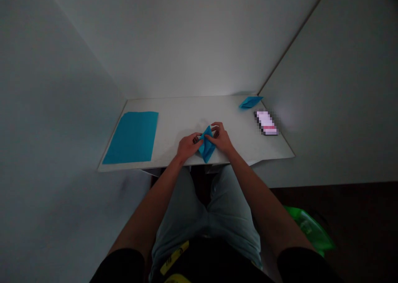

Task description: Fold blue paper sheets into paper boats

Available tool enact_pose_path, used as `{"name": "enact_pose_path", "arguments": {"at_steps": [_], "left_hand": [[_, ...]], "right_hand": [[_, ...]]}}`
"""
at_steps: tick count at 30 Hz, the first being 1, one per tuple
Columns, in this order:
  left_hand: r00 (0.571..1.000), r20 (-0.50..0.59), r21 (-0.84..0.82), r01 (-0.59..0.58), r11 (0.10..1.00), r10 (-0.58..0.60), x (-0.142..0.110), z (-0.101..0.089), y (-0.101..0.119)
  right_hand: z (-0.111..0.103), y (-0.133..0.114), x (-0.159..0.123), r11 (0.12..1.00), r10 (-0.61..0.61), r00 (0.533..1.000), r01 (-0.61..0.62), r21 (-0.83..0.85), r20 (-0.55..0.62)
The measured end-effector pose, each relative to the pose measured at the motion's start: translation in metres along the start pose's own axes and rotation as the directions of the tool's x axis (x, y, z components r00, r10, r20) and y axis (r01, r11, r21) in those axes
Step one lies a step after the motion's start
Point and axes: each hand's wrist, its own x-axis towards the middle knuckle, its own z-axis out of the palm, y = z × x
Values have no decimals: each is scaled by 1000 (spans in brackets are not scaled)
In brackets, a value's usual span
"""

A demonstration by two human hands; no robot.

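Note:
A small piece of folded blue paper point(207, 151) is held between both hands near the front edge of the white table. My left hand point(188, 146) grips its left side, the thumb pressed on the paper and the fingers curled. On the other side, my right hand point(222, 139) pinches it, thumb on the fold and some fingers raised behind. The paper stands diamond-shaped with pointed ends at top and bottom. A folded blue paper boat point(250, 102) lies at the back right of the table. Flat blue paper sheets point(132, 138) rest at the left.
A phone point(266, 122) with a lit screen lies on the right of the white table point(174, 113). Walls border the table at the back and both sides. A green bag point(311, 229) is on the dark floor at the lower right.

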Motion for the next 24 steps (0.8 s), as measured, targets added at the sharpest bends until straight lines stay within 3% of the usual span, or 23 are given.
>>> {"name": "enact_pose_path", "arguments": {"at_steps": [4, 7, 12, 18, 24], "left_hand": [[1000, -13, -5, -2, 1000, 1, 0, -2, 3], [1000, -9, 12, -14, 1000, 14, 0, -3, 2], [997, 32, 42, -78, 996, 77, -2, -3, 0], [996, 43, 38, -79, 996, 78, 0, -3, 1], [999, -51, 30, -2, 1000, 4, 1, -2, 3]], "right_hand": [[-1, -1, -2, 993, -98, 994, 94, -74, -56], [-2, -5, -5, 966, -176, 984, 168, -198, -22], [-1, -4, -5, 944, -181, 983, 169, -285, -16], [0, 0, 1, 971, -155, 988, 155, -181, 13], [-4, -1, 5, 984, -119, 990, 127, 121, -75]]}}
